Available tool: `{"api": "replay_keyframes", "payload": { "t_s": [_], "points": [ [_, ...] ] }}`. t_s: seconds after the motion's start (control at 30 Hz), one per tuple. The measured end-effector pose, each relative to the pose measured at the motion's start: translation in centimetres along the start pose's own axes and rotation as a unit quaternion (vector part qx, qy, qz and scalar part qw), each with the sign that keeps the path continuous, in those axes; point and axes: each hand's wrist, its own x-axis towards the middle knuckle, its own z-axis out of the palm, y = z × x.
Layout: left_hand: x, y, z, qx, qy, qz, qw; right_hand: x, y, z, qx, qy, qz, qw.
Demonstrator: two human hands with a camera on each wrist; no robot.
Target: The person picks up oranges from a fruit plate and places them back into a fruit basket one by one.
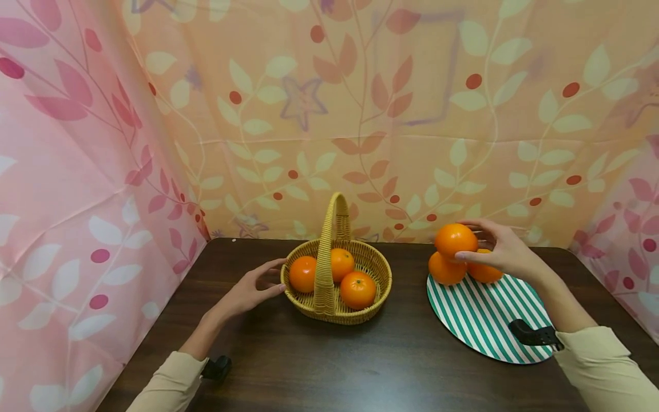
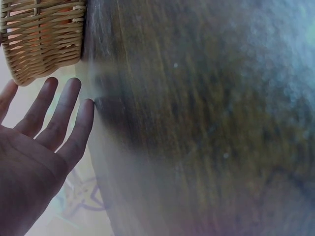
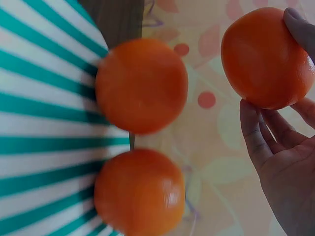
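Observation:
In the head view my right hand point(image 1: 496, 249) holds an orange point(image 1: 456, 240) between thumb and fingers, above the far end of a striped placemat point(image 1: 489, 320). Two more oranges sit on that mat, one at the left point(image 1: 447, 269) and one partly behind my hand point(image 1: 485, 269). The right wrist view shows the held orange point(image 3: 268, 59) apart from both. My left hand point(image 1: 252, 290) is at the left rim of a wicker basket point(image 1: 383, 272), fingers extended; whether the fingertips point(image 2: 74, 86) touch it is hard to tell. Three oranges lie in the basket, including one at the front point(image 1: 358, 290).
The basket's tall arched handle point(image 1: 325, 257) rises over its middle. A dark wooden table point(image 1: 329, 366) carries everything. Patterned cloth point(image 1: 360, 114) hangs behind the table and along its sides.

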Motion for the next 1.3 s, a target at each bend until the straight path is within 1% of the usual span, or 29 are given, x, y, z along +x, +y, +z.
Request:
{"api": "replay_keyframes", "payload": {
  "t_s": [0.2,0.3,0.53,0.67,0.73,0.83,1.07,1.17,1.3],
  "points": [
    [0.0,0.0,0.0,-0.008,0.001,0.0,1.0,1.5,-0.4,1.7,0.022,-0.029,-0.037,0.999],
    [0.0,0.0,0.1,-0.006,0.0,-0.004,1.0,2.1,-0.6,2.4,0.027,-0.045,-0.045,0.998],
    [-0.1,0.1,0.1,-0.001,0.002,-0.004,1.0,3.2,-1.5,4.3,0.064,-0.069,-0.034,0.995],
    [-0.1,0.2,0.1,-0.002,0.004,-0.002,1.0,3.9,-1.8,5.5,0.064,-0.073,-0.034,0.995],
    [-0.1,0.2,0.0,-0.003,0.004,0.0,1.0,4.4,-2.0,6.1,0.063,-0.075,-0.041,0.994],
    [0.0,0.2,0.0,-0.004,0.002,-0.004,1.0,5.0,-2.1,7.1,0.075,-0.083,-0.051,0.992],
    [0.0,0.0,0.0,0.004,0.0,-0.018,0.9998,6.4,-2.3,9.4,0.094,-0.094,-0.066,0.989],
    [0.0,0.0,0.0,0.003,0.0,-0.017,0.9998,6.8,-2.4,10.3,0.1,-0.09,-0.063,0.989],
    [0.0,0.1,0.0,-0.002,0.0,-0.018,0.9998,7.1,-2.5,11.5,0.117,-0.094,-0.041,0.988]
  ]
}}
